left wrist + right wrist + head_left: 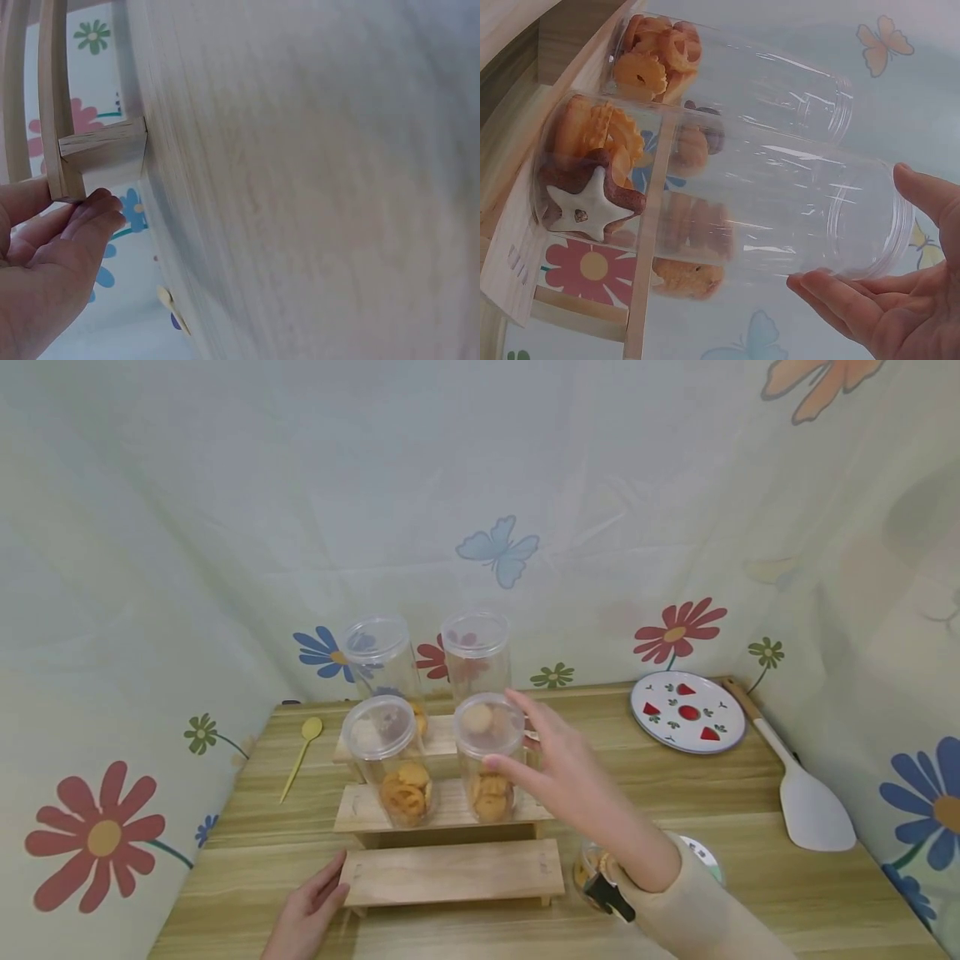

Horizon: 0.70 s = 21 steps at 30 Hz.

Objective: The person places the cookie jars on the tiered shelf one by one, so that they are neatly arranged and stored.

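A clear lidded jar of cookies (491, 797) stands on the middle step of a wooden tiered rack (450, 872). My right hand (558, 760) grips this jar near its lid, thumb on the near side and fingers round the far side. In the right wrist view the jar (780, 202) shows a star-shaped cookie at its bottom. My left hand (307, 906) pinches the left end of the rack's lowest board, with thumb and fingertips at the wood in the left wrist view. A second cookie jar (405, 793) stands to the left on the same step.
Two more clear jars (476, 652) stand on the top step. Right of the rack, another cookie container (588, 868) sits partly behind my right forearm. A patterned plate (688, 712) and a white spatula (813, 810) lie at the right, a yellow spoon (303, 756) at the left.
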Tool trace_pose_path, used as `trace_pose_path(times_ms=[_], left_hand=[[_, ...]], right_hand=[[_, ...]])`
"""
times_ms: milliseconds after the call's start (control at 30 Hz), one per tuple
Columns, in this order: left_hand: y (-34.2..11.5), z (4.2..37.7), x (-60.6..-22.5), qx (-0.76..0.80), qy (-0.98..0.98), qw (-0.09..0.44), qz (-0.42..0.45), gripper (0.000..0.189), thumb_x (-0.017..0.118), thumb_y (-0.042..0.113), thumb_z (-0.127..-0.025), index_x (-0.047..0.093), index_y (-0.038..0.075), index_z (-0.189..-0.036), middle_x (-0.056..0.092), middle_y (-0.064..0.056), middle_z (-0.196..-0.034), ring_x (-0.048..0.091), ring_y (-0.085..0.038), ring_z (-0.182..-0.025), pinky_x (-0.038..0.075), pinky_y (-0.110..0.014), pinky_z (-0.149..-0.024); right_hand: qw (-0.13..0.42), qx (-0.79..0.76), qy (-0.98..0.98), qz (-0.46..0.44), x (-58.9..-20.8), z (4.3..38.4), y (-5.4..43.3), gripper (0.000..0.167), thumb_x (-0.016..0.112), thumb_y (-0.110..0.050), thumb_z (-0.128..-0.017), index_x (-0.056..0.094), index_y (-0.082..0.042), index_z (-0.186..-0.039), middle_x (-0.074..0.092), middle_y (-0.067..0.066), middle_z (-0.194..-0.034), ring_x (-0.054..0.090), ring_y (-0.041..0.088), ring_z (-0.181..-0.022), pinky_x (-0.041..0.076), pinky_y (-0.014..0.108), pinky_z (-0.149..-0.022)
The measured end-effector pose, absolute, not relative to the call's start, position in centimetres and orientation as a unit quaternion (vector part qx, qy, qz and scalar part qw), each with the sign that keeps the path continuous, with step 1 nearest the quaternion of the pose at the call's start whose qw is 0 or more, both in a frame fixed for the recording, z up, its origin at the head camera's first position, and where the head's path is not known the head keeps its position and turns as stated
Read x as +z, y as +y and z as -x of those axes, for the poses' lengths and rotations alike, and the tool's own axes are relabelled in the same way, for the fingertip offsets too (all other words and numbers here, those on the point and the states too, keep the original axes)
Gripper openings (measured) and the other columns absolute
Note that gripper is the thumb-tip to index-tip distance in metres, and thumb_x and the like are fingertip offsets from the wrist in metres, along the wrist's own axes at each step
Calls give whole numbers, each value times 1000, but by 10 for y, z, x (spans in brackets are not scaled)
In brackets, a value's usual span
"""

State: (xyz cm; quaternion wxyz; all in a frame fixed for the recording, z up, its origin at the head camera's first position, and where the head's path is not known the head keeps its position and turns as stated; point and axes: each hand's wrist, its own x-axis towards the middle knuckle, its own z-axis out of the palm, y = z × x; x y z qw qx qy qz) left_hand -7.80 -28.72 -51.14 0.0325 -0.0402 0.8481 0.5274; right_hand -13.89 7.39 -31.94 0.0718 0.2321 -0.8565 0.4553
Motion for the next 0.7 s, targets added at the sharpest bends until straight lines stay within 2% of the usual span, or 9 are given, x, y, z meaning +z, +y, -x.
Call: trace_pose_path(times_ms=[267, 500, 700], left_hand=[[-286, 77, -510, 524, 849, 37, 48, 47, 56, 8, -98, 41, -11, -139, 42, -25, -141, 46, -33, -124, 44, -20, -93], [-286, 77, -510, 528, 847, 39, 47, 47, 55, 7, -99, 40, -11, -139, 41, -25, -142, 45, -33, -125, 43, -18, -93], [-286, 78, -510, 536, 843, 36, 41, 47, 55, 6, -98, 40, -12, -139, 40, -25, -142, 44, -33, -125, 43, -17, -92]], right_hand=[[75, 455, -856, -232, -322, 141, 73, 79, 67, -46, -88, 30, -16, -151, 40, 9, -146, 53, 29, -119, 50, 31, -90], [74, 462, -855, -225, -323, 143, 72, 79, 66, -49, -87, 32, -17, -150, 40, 9, -146, 56, 26, -116, 51, 29, -88], [71, 457, -859, -219, -322, 145, 71, 79, 65, -50, -87, 31, -18, -150, 40, 9, -146, 57, 27, -115, 51, 32, -88]])
